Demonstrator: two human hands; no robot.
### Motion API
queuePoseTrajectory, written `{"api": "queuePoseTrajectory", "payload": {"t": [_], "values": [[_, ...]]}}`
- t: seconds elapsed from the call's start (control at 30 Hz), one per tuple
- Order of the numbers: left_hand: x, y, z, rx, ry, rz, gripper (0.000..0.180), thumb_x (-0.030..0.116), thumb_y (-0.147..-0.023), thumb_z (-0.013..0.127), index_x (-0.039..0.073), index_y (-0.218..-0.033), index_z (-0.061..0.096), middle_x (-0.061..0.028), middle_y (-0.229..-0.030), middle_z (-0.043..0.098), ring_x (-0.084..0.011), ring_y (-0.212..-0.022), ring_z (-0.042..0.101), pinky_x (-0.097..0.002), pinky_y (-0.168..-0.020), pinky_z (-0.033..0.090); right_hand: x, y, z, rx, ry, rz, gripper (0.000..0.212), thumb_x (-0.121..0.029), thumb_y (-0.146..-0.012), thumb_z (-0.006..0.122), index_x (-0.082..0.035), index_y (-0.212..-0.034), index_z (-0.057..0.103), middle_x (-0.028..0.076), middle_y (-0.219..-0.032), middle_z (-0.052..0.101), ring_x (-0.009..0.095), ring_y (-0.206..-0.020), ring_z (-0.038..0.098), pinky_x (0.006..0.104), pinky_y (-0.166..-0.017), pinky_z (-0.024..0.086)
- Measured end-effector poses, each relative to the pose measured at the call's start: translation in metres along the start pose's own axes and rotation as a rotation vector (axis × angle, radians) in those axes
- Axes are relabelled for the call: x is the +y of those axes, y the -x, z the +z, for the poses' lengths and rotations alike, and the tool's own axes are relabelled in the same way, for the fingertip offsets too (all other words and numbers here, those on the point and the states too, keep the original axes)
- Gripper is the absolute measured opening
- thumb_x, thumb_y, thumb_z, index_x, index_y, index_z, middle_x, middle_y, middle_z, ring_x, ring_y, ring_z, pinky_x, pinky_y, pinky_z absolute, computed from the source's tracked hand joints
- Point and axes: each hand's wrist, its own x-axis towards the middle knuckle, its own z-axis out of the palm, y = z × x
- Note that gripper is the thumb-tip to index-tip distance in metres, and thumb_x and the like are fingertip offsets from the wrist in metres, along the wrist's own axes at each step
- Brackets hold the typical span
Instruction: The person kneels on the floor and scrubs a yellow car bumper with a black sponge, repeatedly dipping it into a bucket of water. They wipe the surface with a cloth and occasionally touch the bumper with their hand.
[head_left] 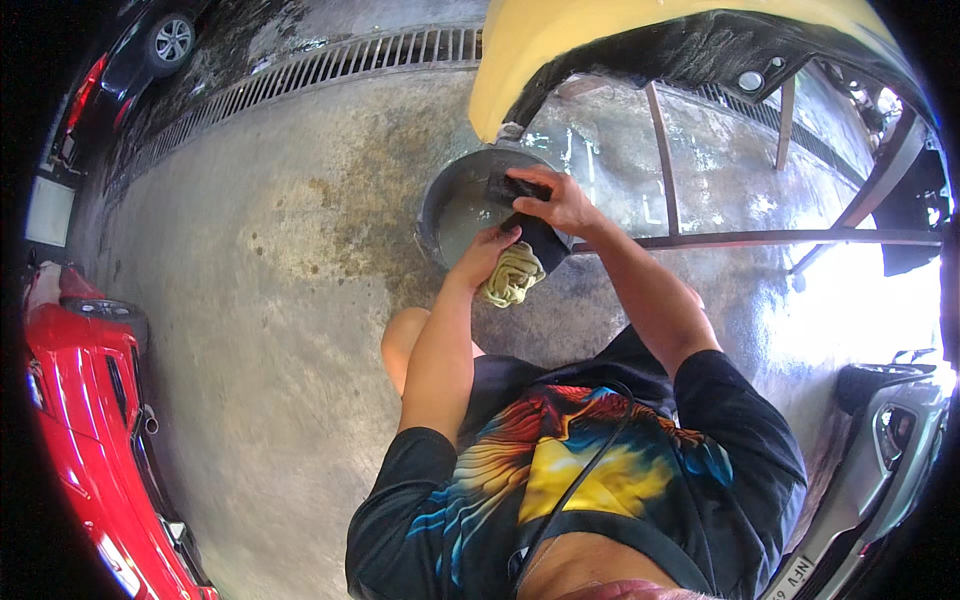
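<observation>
A round dark-grey tub [432, 215] with cloudy water in it stands on the floor in front of me. Over the water my right hand [562, 205] grips a small dark block [508, 187], thumb on one side and fingers on the other. Just nearer, my left hand [482, 256] is closed at the edge of a black flat piece [543, 240], its thumb lying on top. What that piece is made of does not show. A pale yellow-green cloth [514, 276] lies bunched beside my left hand, at the tub's near rim; I cannot tell whether my fingers touch it.
A yellow car body panel [500, 75] hangs over the tub's far side, resting by a metal frame [740, 240] at the right. A red car [85, 400] stands left, a grey bumper [880, 470] lower right. A floor drain grate [330, 68] crosses the back. The concrete looks wet.
</observation>
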Motion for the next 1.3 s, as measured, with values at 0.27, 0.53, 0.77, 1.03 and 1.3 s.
{"api": "queuePoseTrajectory", "payload": {"t": [0.27, 0.53, 0.77, 1.03, 1.3], "values": [[-0.012, -0.006, -0.007, 0.177, -0.029, 0.153, 0.035, 0.037, -0.107, 0.069, 0.003, -0.100, 0.070, -0.0048, -0.085, 0.072, -0.0150, -0.070, 0.070, -0.0315, -0.063, 0.056, 0.005, 0.063, 0.009, 0.438, 0.110, 0.100, 0.056, -0.030, -0.096, 0.077, 0.001, -0.142, 0.065, 0.015, -0.136, 0.070, 0.022, -0.125, 0.063, 0.0367, -0.107, 0.046], [-0.013, -0.006, -0.002, 0.109, 0.201, 0.173, 0.038, 0.040, -0.110, 0.063, 0.003, -0.102, 0.070, -0.0063, -0.088, 0.074, -0.0170, -0.072, 0.073, -0.0309, -0.066, 0.058, 0.014, 0.061, 0.001, 0.262, -0.507, 0.333, 0.064, -0.034, -0.098, 0.077, -0.005, -0.152, 0.059, 0.013, -0.134, 0.067, 0.020, -0.121, 0.063, 0.0340, -0.103, 0.049], [0.001, 0.008, -0.003, 0.057, 0.137, 0.064, 0.077, 0.071, -0.098, 0.062, -0.002, -0.122, 0.070, -0.0107, -0.097, 0.075, -0.0206, -0.082, 0.075, -0.0364, -0.077, 0.062, -0.004, 0.060, -0.007, 0.308, 0.306, -0.177, 0.059, -0.006, -0.081, 0.086, -0.004, -0.137, 0.067, 0.019, -0.129, 0.066, 0.032, -0.116, 0.070, 0.0396, -0.096, 0.058], [0.004, 0.016, -0.004, -0.128, 0.162, -0.094, 0.067, 0.063, -0.102, 0.062, 0.001, -0.129, 0.068, -0.0128, -0.111, 0.075, -0.0241, -0.094, 0.076, -0.0377, -0.082, 0.063, -0.018, 0.074, -0.016, -0.096, 0.567, -0.876, 0.069, 0.000, -0.074, 0.084, -0.011, -0.139, 0.062, 0.015, -0.126, 0.066, 0.039, -0.117, 0.070, 0.0487, -0.095, 0.060], [0.013, 0.020, -0.008, -0.016, 0.157, -0.019, 0.048, 0.038, -0.104, 0.069, 0.002, -0.135, 0.062, -0.0094, -0.115, 0.074, -0.0221, -0.101, 0.074, -0.0384, -0.089, 0.061, -0.028, 0.091, -0.024, 0.175, 0.210, -0.510, 0.069, -0.007, -0.086, 0.077, -0.001, -0.150, 0.053, 0.020, -0.130, 0.067, 0.035, -0.122, 0.067, 0.0439, -0.102, 0.052]]}}
